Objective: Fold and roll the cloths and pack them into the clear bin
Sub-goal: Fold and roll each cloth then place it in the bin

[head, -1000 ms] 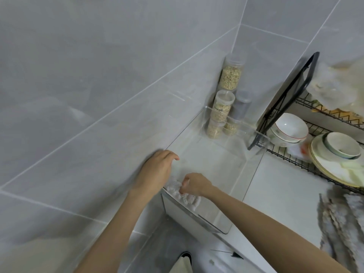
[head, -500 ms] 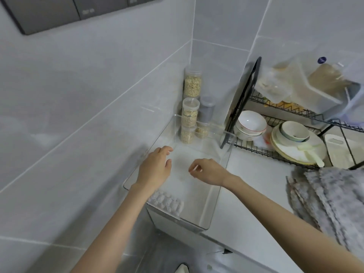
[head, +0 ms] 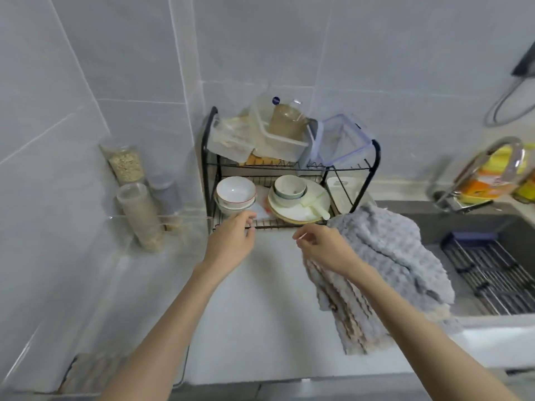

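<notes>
cloths lie in a soft heap at 4 o'clock, right by the edge of the sink, so the right hand can get at them fast. that hand hangs just over the heap's near corner. its fingers are loosely bent and a little apart, with nothing in them. the left hand floats near the middle, in front of the rack at 12 o'clock. its fingers are loose too and hold nothing; i think it waits to help spread a cloth. the bin sits at 8 o'clock, pushed along the wall, so the counter between bin and heap can be used for folding. a bumpy thing at the bin's near end, at 7 o'clock, may be a roll packed in, but it is too blurry to be sure. most of the heap is not packed yet, so the next job looks like picking up the top grey cloth.
</notes>
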Tool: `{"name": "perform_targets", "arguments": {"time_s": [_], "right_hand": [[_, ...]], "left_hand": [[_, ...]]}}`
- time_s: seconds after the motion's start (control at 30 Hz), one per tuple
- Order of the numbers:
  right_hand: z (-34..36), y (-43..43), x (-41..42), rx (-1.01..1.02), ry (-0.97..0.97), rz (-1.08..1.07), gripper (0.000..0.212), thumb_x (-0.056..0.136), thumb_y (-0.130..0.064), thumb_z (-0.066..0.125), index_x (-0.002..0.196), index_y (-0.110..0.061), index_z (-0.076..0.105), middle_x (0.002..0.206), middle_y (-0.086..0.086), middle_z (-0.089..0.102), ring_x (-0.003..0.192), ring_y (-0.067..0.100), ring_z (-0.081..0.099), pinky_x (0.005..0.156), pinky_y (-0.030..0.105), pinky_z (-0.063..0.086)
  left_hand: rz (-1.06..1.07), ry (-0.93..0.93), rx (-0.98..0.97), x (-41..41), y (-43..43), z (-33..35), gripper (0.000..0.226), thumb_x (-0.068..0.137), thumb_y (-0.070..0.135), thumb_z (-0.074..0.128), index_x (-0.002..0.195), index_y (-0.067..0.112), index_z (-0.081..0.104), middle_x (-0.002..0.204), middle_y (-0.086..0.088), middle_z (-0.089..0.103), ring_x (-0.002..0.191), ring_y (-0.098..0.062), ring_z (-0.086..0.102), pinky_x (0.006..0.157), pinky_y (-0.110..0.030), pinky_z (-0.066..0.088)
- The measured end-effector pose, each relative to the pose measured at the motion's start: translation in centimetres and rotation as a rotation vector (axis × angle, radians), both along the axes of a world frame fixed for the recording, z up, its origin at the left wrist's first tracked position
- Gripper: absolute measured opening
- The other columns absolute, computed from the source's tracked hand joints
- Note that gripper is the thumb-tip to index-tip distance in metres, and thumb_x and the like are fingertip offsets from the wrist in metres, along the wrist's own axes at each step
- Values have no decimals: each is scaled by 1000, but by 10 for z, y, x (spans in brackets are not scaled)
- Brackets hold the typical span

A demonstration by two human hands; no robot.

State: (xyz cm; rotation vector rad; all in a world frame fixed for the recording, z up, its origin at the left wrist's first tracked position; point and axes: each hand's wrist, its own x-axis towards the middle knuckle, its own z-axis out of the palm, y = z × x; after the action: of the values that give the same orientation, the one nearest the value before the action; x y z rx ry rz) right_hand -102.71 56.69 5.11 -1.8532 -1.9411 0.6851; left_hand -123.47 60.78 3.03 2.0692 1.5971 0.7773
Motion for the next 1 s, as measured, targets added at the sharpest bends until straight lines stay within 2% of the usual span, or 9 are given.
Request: {"name": "perform_targets", "arguments": {"time_s": [0.13,0.3,0.4,0.5,0.53,0.6,0.7,0.87,1.0], "right_hand": [[-7,-14,70,31,-52,-120,20,93,-21,52,108,-16,64,103,-3,67,91,14,58,76,28,46],[-25,-32,141,-38,-108,-217,20,91,-19,51,107,-17,64,104,-2,65,88,17,59,74,31,50],[-42,-43,165,-124,-163,-154,18,88,-22,55,104,-15,62,104,2,62,95,21,58,71,26,42],[-66,-54,171,-221,-273,-11,33,85,-36,59,114,-21,56,115,1,52,108,24,47,85,29,41],[-75,-57,170,-237,-333,22,43,82,-41,61,120,-22,53,122,0,48,113,26,41,92,32,39],[-90,-61,166,-227,-468,68,61,77,-49,64,128,-21,45,133,1,40,120,30,34,100,38,35],[-102,-61,159,-158,-588,90,65,76,-49,63,128,-17,40,134,5,39,118,32,36,99,41,35],[-103,-54,170,-120,-412,78,42,82,-35,43,119,-21,58,125,-1,54,116,28,50,99,38,41],[-89,-49,180,-207,-236,69,27,85,-21,45,99,-14,67,122,-1,63,97,22,61,85,33,50]], "left_hand": [[-117,-36,-71,74,8,-8,32,90,15,51,121,20,56,112,3,63,99,-17,61,86,-38,50],[-235,-100,-326,155,9,-32,27,93,20,49,118,21,57,112,4,63,105,-15,59,92,-33,47],[-224,-142,-524,190,5,-53,29,94,21,48,122,19,56,118,-1,61,105,-14,57,87,-24,44],[-121,-253,-659,210,2,-71,35,95,15,49,130,13,50,124,-8,57,105,-18,56,87,-28,46],[-79,-289,-687,213,3,-77,37,94,14,49,131,11,49,126,-9,56,105,-19,56,85,-30,47],[2,-366,-731,218,5,-85,37,95,13,49,132,8,48,128,-11,55,99,-21,57,69,-28,48],[81,-415,-780,220,12,-92,40,95,13,50,133,5,45,127,-14,55,98,-24,58,57,-23,44],[115,-469,-847,217,25,-92,40,96,13,49,135,7,42,91,-4,59,71,-11,54,56,-21,43],[49,-434,-731,213,32,-89,46,90,-1,48,132,14,42,103,-6,61,81,-20,60,62,-29,47]]}}
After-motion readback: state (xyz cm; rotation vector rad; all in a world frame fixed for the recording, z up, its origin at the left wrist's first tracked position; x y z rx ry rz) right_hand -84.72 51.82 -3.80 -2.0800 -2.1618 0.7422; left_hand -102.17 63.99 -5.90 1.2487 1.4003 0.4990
